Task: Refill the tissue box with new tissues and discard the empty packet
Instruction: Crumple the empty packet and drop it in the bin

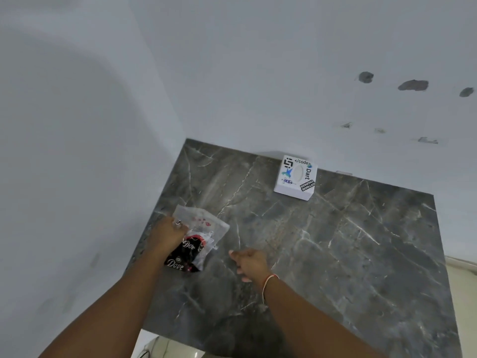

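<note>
Head view shows the left hand (169, 232) closed on a crinkly clear-and-black plastic tissue packet (193, 241) near the grey marble counter's (335, 254) left edge, right hand (249, 263) loosely curled and empty, white stickered tissue box (296, 177) well apart by the back edge; the slippery film could slide off that edge.

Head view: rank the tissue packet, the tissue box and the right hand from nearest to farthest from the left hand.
1. tissue packet: under the left hand, touching it.
2. right hand: to the right, empty, above the counter.
3. tissue box: far back right, against the wall.
</note>
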